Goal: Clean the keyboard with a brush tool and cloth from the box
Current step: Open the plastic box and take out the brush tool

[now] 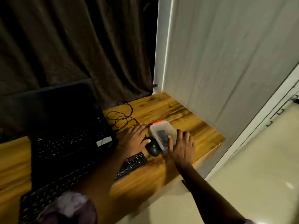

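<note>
A clear plastic box (159,128) with a dark bundle inside sits on the wooden desk (178,113), right of the laptop. A black external keyboard (132,162) lies along the desk's front, partly hidden under my left arm. My left hand (135,136) rests flat, fingers spread, just left of the box and over the back of a black mouse (152,148). My right hand (182,145) lies against the box's near right side, thumb on its near wall and fingers spread. The brush and the cloth cannot be made out separately.
A black laptop (64,126) stands open on the left. A tangled dark cable (121,118) lies behind my left hand. Brown curtains hang behind the desk, a grey wall panel bounds its right side, and pale floor lies beyond the desk's right edge.
</note>
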{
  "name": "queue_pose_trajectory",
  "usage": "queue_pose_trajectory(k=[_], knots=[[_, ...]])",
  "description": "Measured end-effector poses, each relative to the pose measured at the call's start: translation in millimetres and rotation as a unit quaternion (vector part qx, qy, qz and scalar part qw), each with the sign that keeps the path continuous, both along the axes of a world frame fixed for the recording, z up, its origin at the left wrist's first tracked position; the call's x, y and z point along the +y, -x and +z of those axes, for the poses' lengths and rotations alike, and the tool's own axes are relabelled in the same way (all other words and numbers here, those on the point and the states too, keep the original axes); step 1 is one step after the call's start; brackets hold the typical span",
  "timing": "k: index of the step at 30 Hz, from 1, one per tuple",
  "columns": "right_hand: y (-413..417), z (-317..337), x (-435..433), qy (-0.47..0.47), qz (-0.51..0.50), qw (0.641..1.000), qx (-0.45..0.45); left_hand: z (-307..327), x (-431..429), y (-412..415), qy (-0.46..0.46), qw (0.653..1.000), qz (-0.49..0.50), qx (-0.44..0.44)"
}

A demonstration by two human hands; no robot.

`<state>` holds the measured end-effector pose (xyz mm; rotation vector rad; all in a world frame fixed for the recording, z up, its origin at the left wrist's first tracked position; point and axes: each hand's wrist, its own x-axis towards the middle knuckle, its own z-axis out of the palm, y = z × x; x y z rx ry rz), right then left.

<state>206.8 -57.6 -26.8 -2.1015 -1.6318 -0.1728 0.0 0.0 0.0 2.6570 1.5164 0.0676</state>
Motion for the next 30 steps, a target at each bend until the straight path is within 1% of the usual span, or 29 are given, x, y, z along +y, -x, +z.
queue_pose_trajectory(k=[2,3,6,8,9,12,14,19,22,25,30], knots=[[-12.5,-1.3,-0.6,0.009,-0.017,0.997,0.081,1.5,14.3,-18.8,-0.013,1.000,0.008,-0.016],[-17.7,-5.0,-1.0,0.005,-0.016,0.994,0.107,-0.8,23.4,-27.4,-0.020,1.000,0.006,-0.016],[-27.5,-18.4,-3.2,0.036,-0.001,0.990,0.133,-10.2,47.3,-48.6,-0.006,0.999,0.007,-0.036],[-31.8,-28.7,-1.0,0.047,0.015,0.987,0.152,-16.2,60.8,-58.9,0.013,0.997,0.025,-0.070],[-31.0,-32.6,-0.9,0.048,0.024,0.984,0.172,-16.3,64.7,-63.1,0.015,0.997,0.035,-0.073],[-31.7,-40.5,4.7,0.054,0.037,0.967,0.248,-18.5,75.5,-74.1,0.016,0.998,0.032,-0.049],[-33.3,-41.1,7.8,0.053,0.041,0.958,0.277,-21.5,80.0,-76.8,0.030,0.998,0.041,-0.038],[-34.7,-37.3,4.8,0.045,0.064,0.944,0.321,-29.5,81.9,-77.0,0.062,0.996,0.053,-0.037],[-34.5,-41.5,4.9,0.035,0.076,0.938,0.337,-31.3,80.8,-79.3,0.092,0.992,0.062,-0.052],[-35.3,-43.4,4.2,0.031,0.092,0.932,0.350,-32.0,80.0,-86.8,0.086,0.992,0.067,-0.069],[-40.7,-50.6,5.6,0.022,0.124,0.924,0.360,-29.8,82.9,-89.2,0.122,0.984,0.084,-0.095]])
